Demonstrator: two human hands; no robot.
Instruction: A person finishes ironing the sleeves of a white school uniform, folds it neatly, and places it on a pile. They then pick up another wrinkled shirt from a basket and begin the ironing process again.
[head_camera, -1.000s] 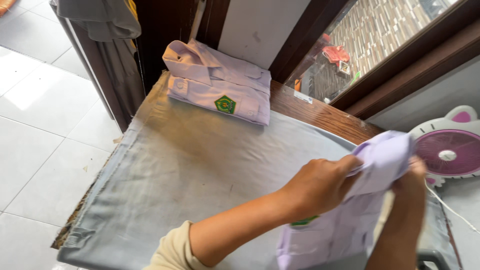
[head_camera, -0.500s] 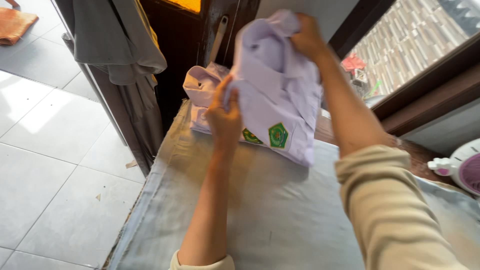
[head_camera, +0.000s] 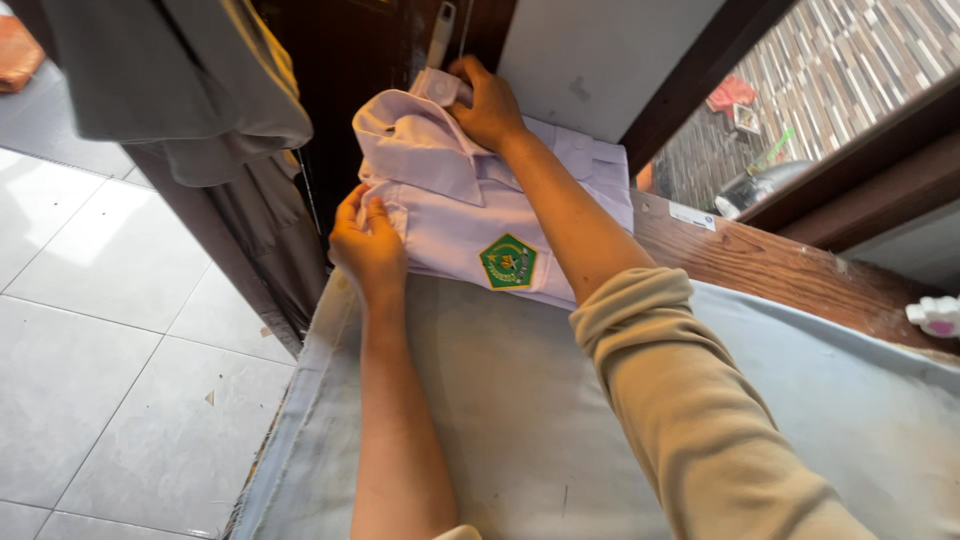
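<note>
in the upper middle of the frame a folded pale lilac shirt (head_camera: 470, 215) with a green badge (head_camera: 508, 262) on its front lies at the far end of a grey cloth-covered table (head_camera: 520, 420), on top of another folded shirt of the same colour (head_camera: 590, 165) that shows behind the forearm. the left hand (head_camera: 368, 245) sits at the shirt's left edge with its fingers curled and pinching the fabric there, while the right hand (head_camera: 488, 100) reaches to the top of the stack, its fingers closed over the collar (head_camera: 420, 150). grey clothes (head_camera: 170, 80) hang in the upper left above a white tiled floor (head_camera: 110, 330), and a strip of bare wooden tabletop (head_camera: 780, 265) shows at right beyond the cloth.
</note>
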